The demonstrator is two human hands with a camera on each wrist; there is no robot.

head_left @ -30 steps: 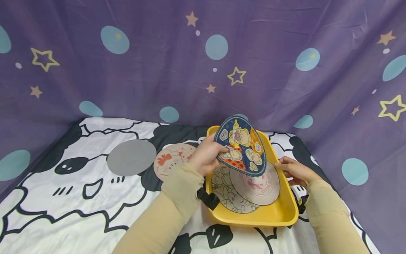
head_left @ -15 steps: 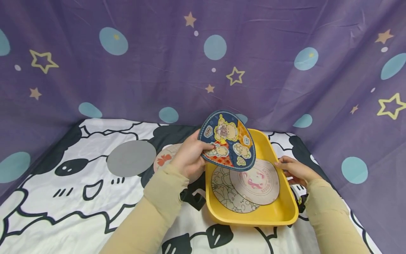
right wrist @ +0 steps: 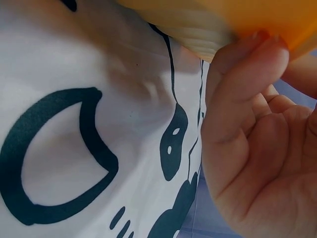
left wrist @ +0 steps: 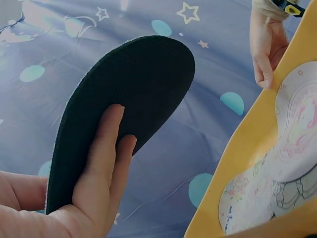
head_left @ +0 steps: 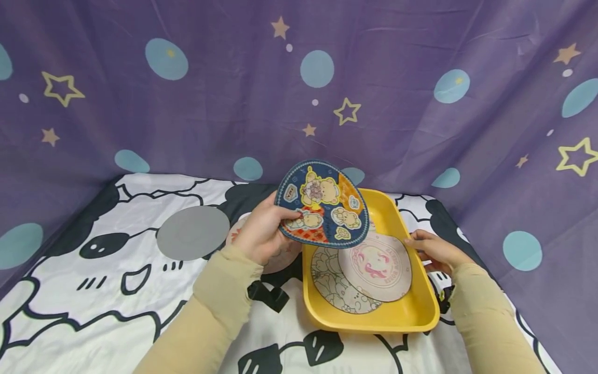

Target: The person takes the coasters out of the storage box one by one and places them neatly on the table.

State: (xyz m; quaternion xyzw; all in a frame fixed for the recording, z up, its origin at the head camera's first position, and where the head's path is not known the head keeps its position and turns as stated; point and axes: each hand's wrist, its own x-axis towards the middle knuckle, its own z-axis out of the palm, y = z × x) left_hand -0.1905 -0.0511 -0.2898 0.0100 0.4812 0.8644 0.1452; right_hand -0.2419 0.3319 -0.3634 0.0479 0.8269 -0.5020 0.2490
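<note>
My left hand (head_left: 261, 228) pinches a round mouse pad (head_left: 327, 208) by its left edge, thumb on the printed face. Navy with a stitched rim, the pad shows cartoon bears and is held up tilted, overlapping the yellow tub (head_left: 374, 324) in the head view. In the left wrist view, fingers (left wrist: 101, 153) press flat against its dark underside (left wrist: 143, 74). My right hand (head_left: 436, 250) grips the tub's right rim, thumb on top and fingers curled below outside. Within the tub, a pink-printed pad (head_left: 380, 270) overlaps a line-drawing pad (head_left: 336, 283).
Left of the tub, a plain grey disc (head_left: 192, 234) lies on the black-and-white cartoon sheet (head_left: 117, 322). Beside it is a pink round pad (head_left: 282, 259), partly behind my left hand. A purple curtain (head_left: 224, 104) stands behind and along the sides.
My left hand has carried the bear mouse pad leftward and slightly up from over the tub, turning its face more toward the head camera. My right hand stays on the rim.
</note>
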